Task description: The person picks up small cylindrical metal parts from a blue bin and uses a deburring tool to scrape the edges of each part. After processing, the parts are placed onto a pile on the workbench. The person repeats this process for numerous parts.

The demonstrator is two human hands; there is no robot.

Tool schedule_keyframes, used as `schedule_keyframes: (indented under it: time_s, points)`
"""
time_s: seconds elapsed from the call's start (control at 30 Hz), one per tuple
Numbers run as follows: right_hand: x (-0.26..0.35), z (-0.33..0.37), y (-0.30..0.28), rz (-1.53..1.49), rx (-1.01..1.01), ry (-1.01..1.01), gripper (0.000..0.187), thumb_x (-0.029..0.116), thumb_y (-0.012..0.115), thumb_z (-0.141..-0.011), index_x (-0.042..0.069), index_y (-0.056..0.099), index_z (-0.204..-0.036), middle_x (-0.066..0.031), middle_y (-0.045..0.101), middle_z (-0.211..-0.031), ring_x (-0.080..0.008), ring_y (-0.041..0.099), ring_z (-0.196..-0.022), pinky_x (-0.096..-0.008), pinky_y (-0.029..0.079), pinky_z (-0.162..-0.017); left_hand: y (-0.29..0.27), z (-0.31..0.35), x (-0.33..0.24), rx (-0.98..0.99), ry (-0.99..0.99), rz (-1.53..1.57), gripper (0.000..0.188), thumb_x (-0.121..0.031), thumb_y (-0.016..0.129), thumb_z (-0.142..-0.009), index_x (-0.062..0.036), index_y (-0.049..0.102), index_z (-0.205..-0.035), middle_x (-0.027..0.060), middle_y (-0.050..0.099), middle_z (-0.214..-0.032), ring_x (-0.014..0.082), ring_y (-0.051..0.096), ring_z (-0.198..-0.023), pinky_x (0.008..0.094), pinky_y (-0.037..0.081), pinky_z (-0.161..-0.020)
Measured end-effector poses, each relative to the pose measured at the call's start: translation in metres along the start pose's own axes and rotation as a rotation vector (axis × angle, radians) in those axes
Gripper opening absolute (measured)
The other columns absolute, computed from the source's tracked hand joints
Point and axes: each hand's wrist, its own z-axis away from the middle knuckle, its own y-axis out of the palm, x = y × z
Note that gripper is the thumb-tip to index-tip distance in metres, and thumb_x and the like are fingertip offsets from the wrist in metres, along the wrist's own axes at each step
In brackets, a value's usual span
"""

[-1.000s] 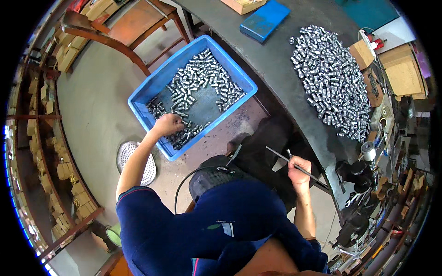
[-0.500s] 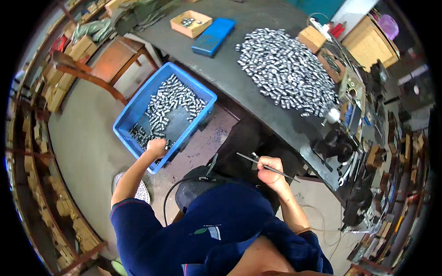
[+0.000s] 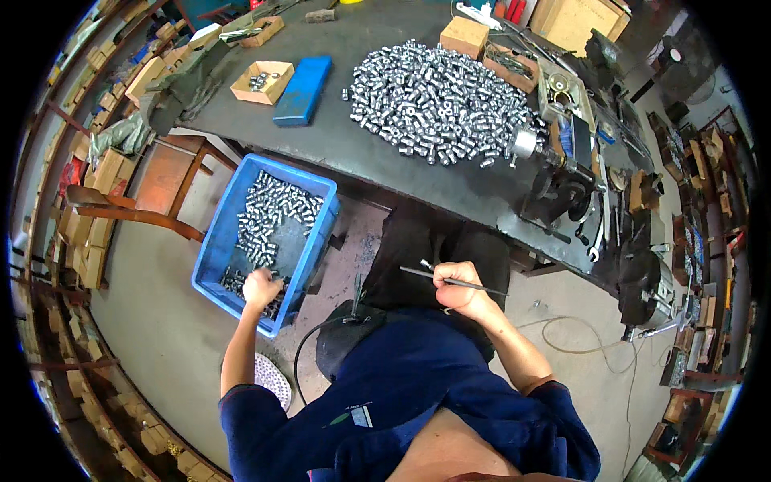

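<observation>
My left hand (image 3: 260, 289) is down in the near end of a blue plastic bin (image 3: 197, 273), over small shiny metal fittings (image 3: 259, 233). Its thumb sticks out to the right; the other fingers point down and are hidden, so I cannot tell whether they hold a piece. In front of my lap, my right hand (image 3: 459, 287) is closed around a thin dark rod (image 3: 416, 272), which crosses the fist and sticks out on both sides. A small shiny metal piece (image 3: 426, 263) shows at the fingertips of that hand.
A large heap of metal fittings (image 3: 442, 104) covers part of the dark workbench (image 3: 337, 157). Behind the bin stand a blue case (image 3: 303, 92) and a small open box (image 3: 262, 83). Tools and a clamp-like device (image 3: 558, 193) lie at right. A wooden chair (image 3: 165, 181) stands left.
The view has shifted, turning toward the right of the bench. My left hand stays in the bin, its thumb now apart from the fingers. My right hand keeps the rod.
</observation>
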Motion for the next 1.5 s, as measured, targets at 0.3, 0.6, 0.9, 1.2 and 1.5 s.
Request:
schedule_keyframes:
  time_s: [0.3, 0.6, 0.9, 1.2, 1.5]
  points:
    - [0.023, -0.041, 0.004, -0.003, 0.082, -0.179, 0.022, 0.016, 0.056, -0.062, 0.002, 0.038, -0.062, -0.0068, 0.035, -0.056, -0.0161, 0.035, -0.051, -0.0309, 0.028, -0.048, -0.093, 0.009, -0.189, 0.46, 0.281, 1.615, 0.016, -0.009, 0.051, -0.077, 0.0033, 0.056, -0.085, 0.0078, 0.056, -0.063, 0.0199, 0.058, -0.052, 0.0307, 0.05, -0.057]
    - [0.009, -0.062, -0.011, -0.045, 0.0, -0.165, 0.026, 0.021, 0.061, -0.063, 0.003, 0.042, -0.063, -0.0064, 0.042, -0.058, -0.0191, 0.041, -0.051, -0.0311, 0.03, -0.048, -0.08, -0.002, -0.269, 0.859, 0.164, 1.883, 0.02, -0.018, 0.054, -0.085, 0.0022, 0.056, -0.083, 0.0106, 0.057, -0.059, 0.0239, 0.059, -0.053, 0.0385, 0.053, -0.063]
    - [0.003, -0.072, -0.014, 0.015, 0.007, -0.206, 0.02, 0.013, 0.062, -0.059, 0.004, 0.044, -0.063, -0.0089, 0.048, -0.058, -0.0276, 0.05, -0.052, -0.0363, 0.035, -0.046, -0.072, -0.007, -0.267, 0.734, 0.211, 1.649, 0.021, -0.017, 0.056, -0.09, 0.0033, 0.059, -0.092, 0.0083, 0.063, -0.078, 0.0157, 0.061, -0.07, 0.0273, 0.05, -0.061]
    - [-0.006, -0.067, -0.011, 0.148, -0.063, -0.212, 0.027, 0.019, 0.065, -0.059, 0.005, 0.042, -0.062, -0.0097, 0.045, -0.056, -0.0291, 0.047, -0.051, -0.0366, 0.034, -0.045, -0.085, -0.004, -0.278, 0.535, 0.497, 1.217, 0.014, -0.004, 0.057, -0.087, 0.0027, 0.058, -0.099, 0.0044, 0.062, -0.086, 0.0129, 0.062, -0.079, 0.0238, 0.049, -0.071]
    - [-0.01, -0.068, -0.009, 0.033, -0.094, -0.193, 0.016, 0.004, 0.059, -0.058, 0.004, 0.044, -0.062, -0.0108, 0.045, -0.057, -0.0272, 0.046, -0.05, -0.0342, 0.034, -0.046, -0.086, -0.023, -0.248, 0.561, 0.314, 1.335, 0.029, -0.009, 0.057, -0.087, 0.0018, 0.054, -0.114, 0.0042, 0.064, -0.082, 0.0072, 0.057, -0.074, 0.0221, 0.045, -0.072]
